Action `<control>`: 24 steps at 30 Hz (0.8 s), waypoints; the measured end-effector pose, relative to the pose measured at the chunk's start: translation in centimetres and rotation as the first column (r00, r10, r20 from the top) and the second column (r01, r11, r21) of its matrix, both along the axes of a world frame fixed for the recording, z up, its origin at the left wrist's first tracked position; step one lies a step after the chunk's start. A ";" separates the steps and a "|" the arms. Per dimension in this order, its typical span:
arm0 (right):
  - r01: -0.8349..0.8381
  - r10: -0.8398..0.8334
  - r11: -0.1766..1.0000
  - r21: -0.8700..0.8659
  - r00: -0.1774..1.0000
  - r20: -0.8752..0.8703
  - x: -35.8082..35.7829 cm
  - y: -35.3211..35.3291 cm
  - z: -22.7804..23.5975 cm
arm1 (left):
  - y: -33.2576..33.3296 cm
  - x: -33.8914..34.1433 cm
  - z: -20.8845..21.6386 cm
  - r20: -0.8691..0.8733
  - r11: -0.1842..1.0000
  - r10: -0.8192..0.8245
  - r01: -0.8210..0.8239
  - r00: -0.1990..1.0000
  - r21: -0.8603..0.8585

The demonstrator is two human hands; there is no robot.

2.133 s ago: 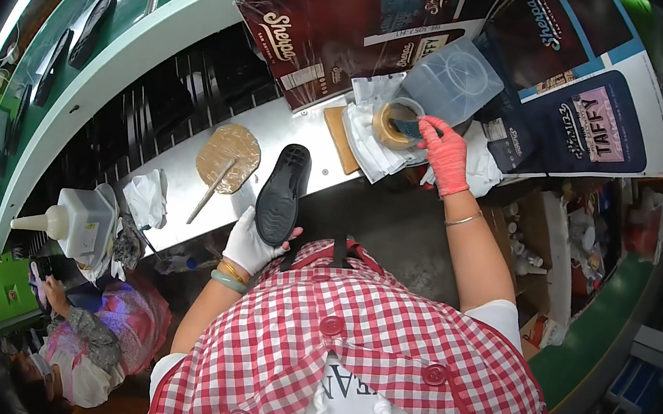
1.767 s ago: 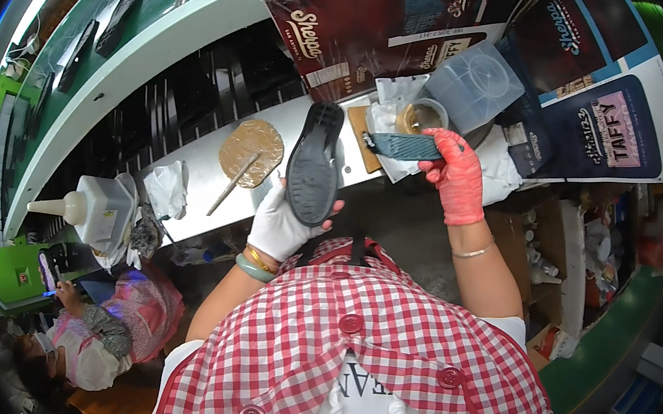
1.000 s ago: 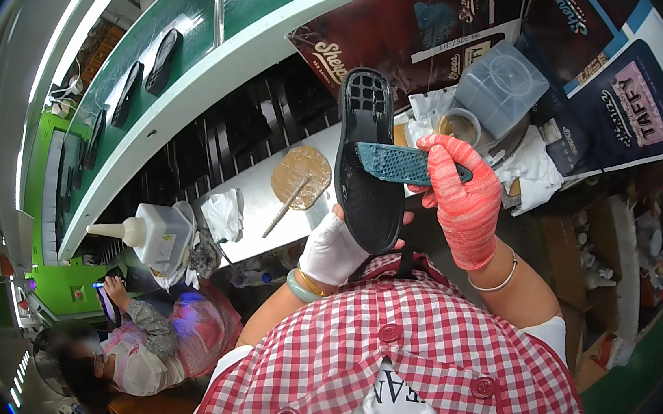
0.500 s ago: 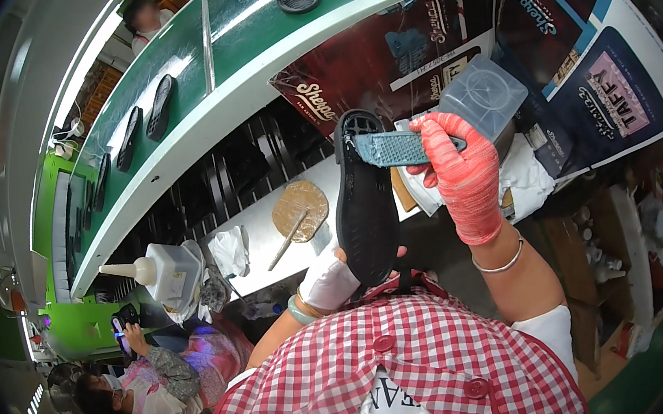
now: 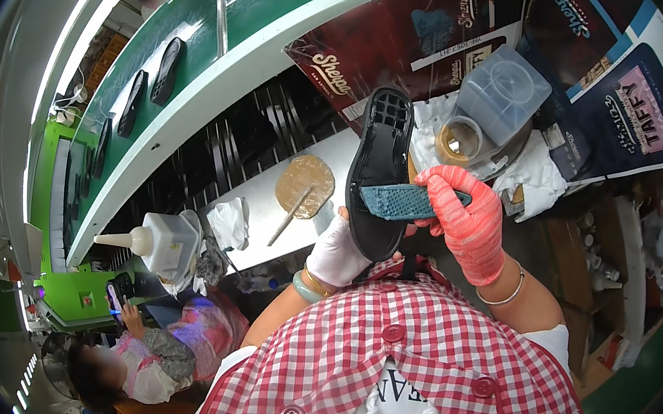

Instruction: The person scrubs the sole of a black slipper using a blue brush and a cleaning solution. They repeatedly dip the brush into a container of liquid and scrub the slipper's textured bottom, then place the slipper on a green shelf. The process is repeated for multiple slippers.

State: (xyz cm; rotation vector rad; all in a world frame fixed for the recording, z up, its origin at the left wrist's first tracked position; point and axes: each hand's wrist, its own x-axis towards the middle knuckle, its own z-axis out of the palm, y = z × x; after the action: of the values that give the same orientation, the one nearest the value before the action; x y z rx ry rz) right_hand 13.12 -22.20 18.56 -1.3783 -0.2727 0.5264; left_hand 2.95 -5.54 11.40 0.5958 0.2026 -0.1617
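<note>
My left hand (image 5: 335, 256), in a white glove with bare fingertips, grips the lower end of a black shoe sole (image 5: 384, 143). The sole points away from me, and its far end shows a grid of square hollows. In a coral glove, my right hand (image 5: 469, 229) is closed around a flat blue-grey brush (image 5: 401, 202). The brush lies across the lower half of the sole, its tip at the left edge. The sole's surface has a wet shine.
A small cup of amber liquid (image 5: 458, 140) stands beside a clear plastic box (image 5: 501, 95). On the white surface lies a round brown lid with a stick (image 5: 306, 186). A spouted white bottle (image 5: 168, 246) stands left. Soles (image 5: 169, 71) sit on the green conveyor (image 5: 200, 69). A co-worker (image 5: 159, 359) works lower left.
The brush has moved from the sole's far end down to its lower half, nearer to me. My right hand came down with it. The amber cup now shows.
</note>
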 end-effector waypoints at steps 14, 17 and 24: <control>0.100 -0.097 0.995 0.026 0.992 -0.085 -0.3 0.2 -1.7 | 0.8 0.2 -1.5 0.046 0.984 -0.014 0.022 0.999 -0.177; 0.137 -0.130 0.988 0.076 0.988 -0.089 0.1 0.6 -2.4 | 0.3 0.1 -0.8 0.010 0.989 0.008 -0.007 1.000 -0.145; 0.052 -0.051 0.999 0.011 0.996 -0.067 -0.3 0.3 -1.8 | 0.3 -0.3 -1.1 0.027 0.994 -0.009 0.012 1.000 -0.112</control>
State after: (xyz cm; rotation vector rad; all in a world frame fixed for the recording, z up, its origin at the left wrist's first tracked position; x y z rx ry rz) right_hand 12.81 -21.92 16.77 -1.3493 -0.1853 0.5259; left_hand 2.65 -5.20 10.34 0.4874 0.1633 -0.1744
